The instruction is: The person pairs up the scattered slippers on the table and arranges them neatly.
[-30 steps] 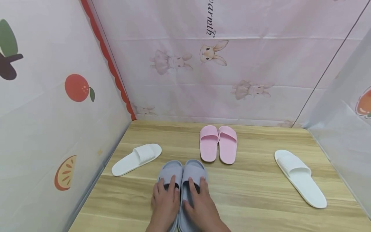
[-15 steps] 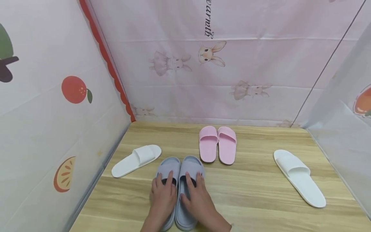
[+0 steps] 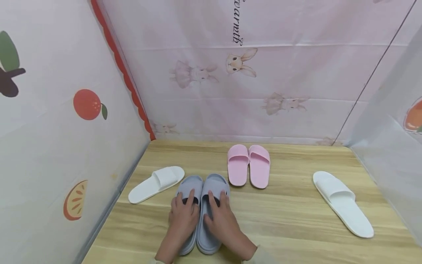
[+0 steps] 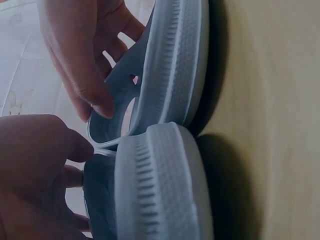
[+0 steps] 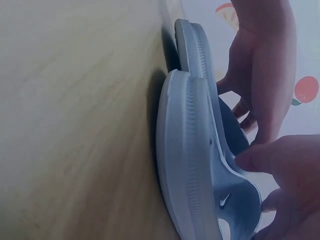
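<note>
A pair of grey slippers lies side by side in the head view, toes pointing away. My left hand (image 3: 183,216) grips the left grey slipper (image 3: 191,186), fingers over its strap. On the right grey slipper (image 3: 215,186), my right hand (image 3: 224,222) holds the strap area in the same way, thumb over the footbed. In the left wrist view the slippers' ribbed sides stand close over the wood, with shadow beneath. In the right wrist view, the right thumb (image 5: 255,157) presses at the slipper's inner edge.
Pink slippers (image 3: 238,170) stand paired near the back wall. One white slipper (image 3: 145,189) lies at the left, angled, and another white slipper (image 3: 351,212) lies at the right. Printed cloth walls (image 3: 211,121) enclose the wooden board (image 3: 280,227) on the left, back and right.
Both hands have slid the grey slippers forward and slightly left, so their toes are nearer the left white slipper and the heels show. The pink and white slippers have stayed in place.
</note>
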Tool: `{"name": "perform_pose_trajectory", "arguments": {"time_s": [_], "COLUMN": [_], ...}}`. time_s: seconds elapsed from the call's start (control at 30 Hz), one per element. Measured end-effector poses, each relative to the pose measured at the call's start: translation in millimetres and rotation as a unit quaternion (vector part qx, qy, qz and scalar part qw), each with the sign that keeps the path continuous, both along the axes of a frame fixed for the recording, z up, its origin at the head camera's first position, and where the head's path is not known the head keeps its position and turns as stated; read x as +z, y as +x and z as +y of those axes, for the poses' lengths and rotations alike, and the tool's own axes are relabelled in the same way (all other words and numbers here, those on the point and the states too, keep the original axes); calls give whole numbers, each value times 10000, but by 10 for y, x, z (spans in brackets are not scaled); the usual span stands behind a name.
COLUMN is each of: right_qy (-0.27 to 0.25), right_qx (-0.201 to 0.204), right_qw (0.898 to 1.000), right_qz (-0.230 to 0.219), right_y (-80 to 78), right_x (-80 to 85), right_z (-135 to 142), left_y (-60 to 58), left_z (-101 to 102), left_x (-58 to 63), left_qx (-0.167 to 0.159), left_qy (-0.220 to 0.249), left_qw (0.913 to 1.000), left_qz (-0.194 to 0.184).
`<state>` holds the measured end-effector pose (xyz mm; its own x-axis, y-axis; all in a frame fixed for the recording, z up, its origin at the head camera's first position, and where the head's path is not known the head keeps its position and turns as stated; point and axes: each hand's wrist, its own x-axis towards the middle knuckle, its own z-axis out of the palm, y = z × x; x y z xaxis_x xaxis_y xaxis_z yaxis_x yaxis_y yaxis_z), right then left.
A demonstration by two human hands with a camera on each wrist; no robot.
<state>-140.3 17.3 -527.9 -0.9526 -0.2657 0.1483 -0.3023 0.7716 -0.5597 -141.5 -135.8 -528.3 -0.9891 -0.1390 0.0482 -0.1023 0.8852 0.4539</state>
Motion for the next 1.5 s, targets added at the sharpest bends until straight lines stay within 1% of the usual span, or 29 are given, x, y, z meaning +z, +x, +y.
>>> {"name": "perform_pose_trajectory", "arguments": {"time_s": [0.13,0.23,0.4,0.5,0.63,0.87,1.03,1.17,1.3,1.5], "right_qy": [63,68,106,144,135,123,150,136,187,198], "right_qx": [-54,-20,-20,-61,-126,-141,-175,-174,-149,-238], "right_qw": [10000,10000,9999,9998,9998,9998,9997,9997,9997,9993], "right_qz": [42,69,127,79,0,-38,51,36,-48,-185], "right_y": [-40,-77,-141,-177,-214,-305,-390,-454,-524,-632], "right_x": [4,-3,-33,-39,-23,10,1,15,17,-7], "right_z": [-3,-20,-72,-107,-151,-203,-207,-219,-242,-282], "left_y": [-45,-69,-111,-146,-194,-317,-404,-472,-534,-634], "left_z": [1,-8,-51,-84,-116,-146,-147,-152,-174,-197], "left_x": [18,22,15,6,0,-18,-1,16,37,40], "left_qx": [-72,-40,-22,-52,-84,-26,-78,-120,-133,-198], "left_qy": [47,42,9,-29,-47,-81,0,0,-34,-60], "left_qw": [10000,10000,9998,9996,9996,9997,9998,9999,9999,9997], "left_qz": [4,28,178,261,269,218,167,85,35,114]}}
